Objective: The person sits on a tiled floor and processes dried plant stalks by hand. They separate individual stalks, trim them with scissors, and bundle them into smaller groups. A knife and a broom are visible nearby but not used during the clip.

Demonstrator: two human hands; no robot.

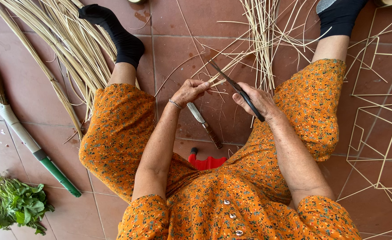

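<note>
In my right hand (258,100) I grip a dark-handled knife (236,86), blade slanting far-left. My left hand (189,91) pinches thin pale straw strips (260,40), which fan out far across the floor.

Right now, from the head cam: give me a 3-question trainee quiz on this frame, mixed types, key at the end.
1. True or false: the right hand holds a dark-handled knife with its blade against the thin cane strips.
2. Multiple choice: what lies on the tiled floor between the knees, held by neither hand? A) a second knife with a brown handle B) a hammer C) a spoon
3. Fill in: the left hand pinches a ____ strip near the blade.

Key: 1 true; 2 A; 3 cane
</note>
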